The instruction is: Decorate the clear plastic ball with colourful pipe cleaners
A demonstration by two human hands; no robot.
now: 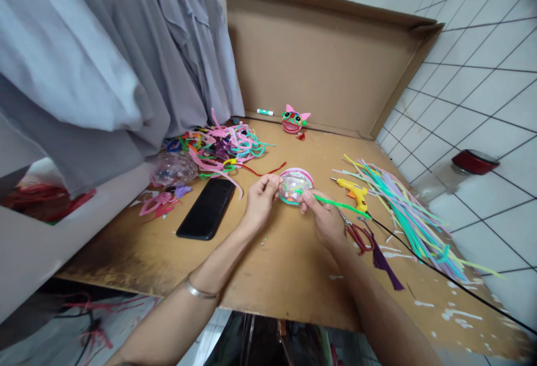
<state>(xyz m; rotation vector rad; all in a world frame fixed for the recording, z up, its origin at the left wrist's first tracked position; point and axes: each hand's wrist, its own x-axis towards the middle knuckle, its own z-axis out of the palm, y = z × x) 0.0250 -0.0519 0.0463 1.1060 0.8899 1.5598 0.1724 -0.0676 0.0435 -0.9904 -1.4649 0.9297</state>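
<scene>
A small clear round shell [297, 174], edged in pink, white and teal, is between my hands above the table. My left hand [262, 195] pinches its left edge. In my right hand [324, 212], at the shell's lower right edge, a green pipe cleaner [344, 205] is gripped between thumb and fingers. Its long end sticks out to the right, and a short green piece lies across the shell. Right of this hand are a yellow glue gun [354, 193], red-handled scissors [359, 237] and a dark purple tassel [385, 262].
A black phone [205, 209] lies left, before a heap of coloured pipe cleaners [229, 145]. Pastel pipe cleaners [413, 223] spread at the right. A black cord [436, 268] crosses there. A decorated animal head [292, 121] and glue stick [264, 112] stand near the cardboard wall [319, 58].
</scene>
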